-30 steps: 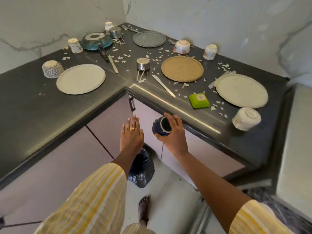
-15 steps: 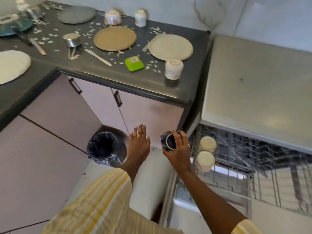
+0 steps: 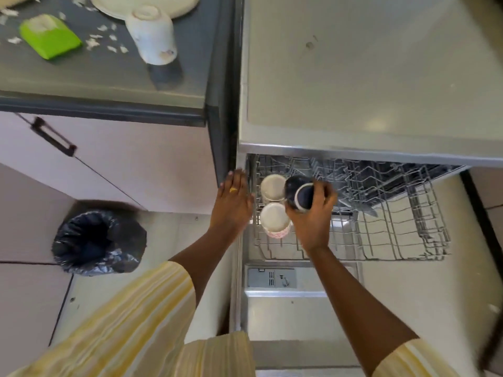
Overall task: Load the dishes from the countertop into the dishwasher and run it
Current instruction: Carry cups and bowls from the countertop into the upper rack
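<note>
Hands first. Right hand grips the dark blue cup — fingers and thumb curled round its wall, cup tipped on its side with one round end towards us. We cannot tell whether that end is mouth or base. Left hand is flat, fingers straight and together, holding nothing. Its fingertips lie at the left edge of the dishwasher opening; contact cannot be told.

Cup position: held above the pulled-out rack, not yet set down, just right of the left hand. Two pale cups stand in the rack between the two hands, seemingly base-up, one behind the other. The dark cup overlaps the farther one in view.

Step in hand, as we judge it: placing this cup in the rack. The next move calls for turning it mouth-down and lowering it into a free slot just right of the pale cups, without knocking them.

Remaining: up and left of the left hand, the countertop carries a white cup, a plate and a small green dish — loading is unfinished and the machine not yet run.
</note>
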Demonstrator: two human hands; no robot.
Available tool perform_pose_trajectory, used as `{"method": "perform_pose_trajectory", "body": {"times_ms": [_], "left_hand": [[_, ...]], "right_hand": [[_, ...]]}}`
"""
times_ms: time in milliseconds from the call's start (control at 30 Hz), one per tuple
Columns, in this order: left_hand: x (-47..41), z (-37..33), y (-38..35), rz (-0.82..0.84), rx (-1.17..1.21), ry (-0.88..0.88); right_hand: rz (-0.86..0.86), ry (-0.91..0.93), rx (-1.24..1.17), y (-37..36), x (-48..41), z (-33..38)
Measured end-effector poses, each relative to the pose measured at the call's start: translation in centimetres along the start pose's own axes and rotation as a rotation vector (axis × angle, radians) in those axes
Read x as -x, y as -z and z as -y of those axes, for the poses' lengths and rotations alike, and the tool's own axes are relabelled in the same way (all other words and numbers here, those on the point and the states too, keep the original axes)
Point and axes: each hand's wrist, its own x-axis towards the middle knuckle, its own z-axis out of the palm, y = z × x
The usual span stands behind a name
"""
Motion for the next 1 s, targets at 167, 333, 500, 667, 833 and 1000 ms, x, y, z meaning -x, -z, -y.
{"method": "perform_pose_trajectory", "body": {"times_ms": [167, 333, 500, 667, 833, 1000], "left_hand": [[-3.8, -0.9, -1.6, -0.022, 0.001, 0.022], [-5.8, -1.4, -3.3, -0.011, -0.012, 0.023], [-5.6, -1.0, -5.4, -0.032, -0.015, -0.019], [-5.6, -0.5, -6.5, -0.115, 0.018, -0.060], [-5.5, -0.3, -7.0, -0.163, 0.022, -0.076], [-5.3, -0.5, -6.7, -0.184, 0.034, -0.080]], "right_hand": [[-0.110, -0.087, -0.067, -2.1, -4.1, -1.9], [-0.060, -0.086, -0.055, -4.7, -7.4, -3.6], [0.049, -0.221, -0.137, -6.8, -11.7, -3.9], [0.426, -0.303, -0.214, -8.9, -15.1, -4.7], [0.720, -0.218, 0.036, -10.9, -16.2, -4.9], [0.771, -0.100, 0.184, -11.7, -15.9, -3.9]]}}
